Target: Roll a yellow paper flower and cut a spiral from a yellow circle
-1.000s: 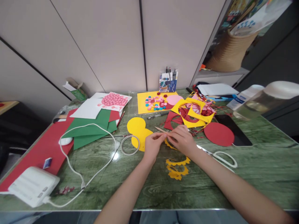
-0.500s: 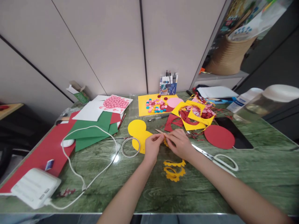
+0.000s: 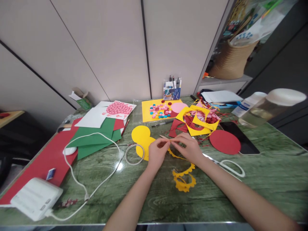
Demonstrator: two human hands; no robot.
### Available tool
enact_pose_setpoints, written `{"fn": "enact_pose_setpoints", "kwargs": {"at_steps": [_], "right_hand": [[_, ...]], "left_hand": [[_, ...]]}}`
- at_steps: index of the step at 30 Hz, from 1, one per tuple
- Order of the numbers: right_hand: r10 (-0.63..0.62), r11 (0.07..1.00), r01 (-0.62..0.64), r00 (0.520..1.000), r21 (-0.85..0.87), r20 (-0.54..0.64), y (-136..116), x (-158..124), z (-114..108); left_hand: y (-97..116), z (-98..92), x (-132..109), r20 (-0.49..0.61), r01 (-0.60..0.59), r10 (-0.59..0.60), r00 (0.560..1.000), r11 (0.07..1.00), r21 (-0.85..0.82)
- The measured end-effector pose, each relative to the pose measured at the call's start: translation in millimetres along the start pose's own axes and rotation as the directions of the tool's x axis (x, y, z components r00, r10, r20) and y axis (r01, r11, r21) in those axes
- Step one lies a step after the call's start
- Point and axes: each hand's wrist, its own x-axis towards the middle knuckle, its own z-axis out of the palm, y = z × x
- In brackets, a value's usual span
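My left hand (image 3: 156, 153) and my right hand (image 3: 189, 148) meet at the fingertips above the table, both pinched closed. A thin pointed stick (image 3: 164, 138) pokes out leftward from between the fingers, its other end covered by my right hand. From the pinch a yellow scalloped paper strip (image 3: 184, 173) hangs down and curls on the table below. My left fingers appear to hold its end against the stick; the exact contact is hidden. Just left of my left hand lie yellow paper circles (image 3: 141, 134). White-handled scissors (image 3: 232, 167) rest beside my right forearm.
Behind the hands are yellow paper cutouts (image 3: 199, 119), a yellow sheet with coloured beads (image 3: 160, 110) and a pen pack (image 3: 172, 89). A red paper circle (image 3: 225, 141) overlaps a black phone (image 3: 247, 144). Leftward lie a tape ring (image 3: 126, 156), white cable (image 3: 106, 181) and green paper (image 3: 95, 144).
The fingertips have drawn closer together around the stick. More of the scalloped strip now shows between my hands, and its curled end has shifted slightly right. The view has tilted a little.
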Motion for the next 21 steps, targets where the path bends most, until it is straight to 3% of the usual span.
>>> {"fn": "enact_pose_setpoints", "kwargs": {"at_steps": [10,21], "right_hand": [[-0.045,0.994,0.043,0.999,-0.099,-0.015,-0.7,-3.2,2.1],[-0.072,0.982,0.066,0.997,-0.179,-0.024,-1.2,-2.9,2.7]], "left_hand": [[-0.9,3.0,-4.2,-0.009,-0.039,0.041,0.999,0.992,0.122],[1.8,8.2,-11.1,-0.028,-0.085,0.09,0.996,0.987,0.139]]}}
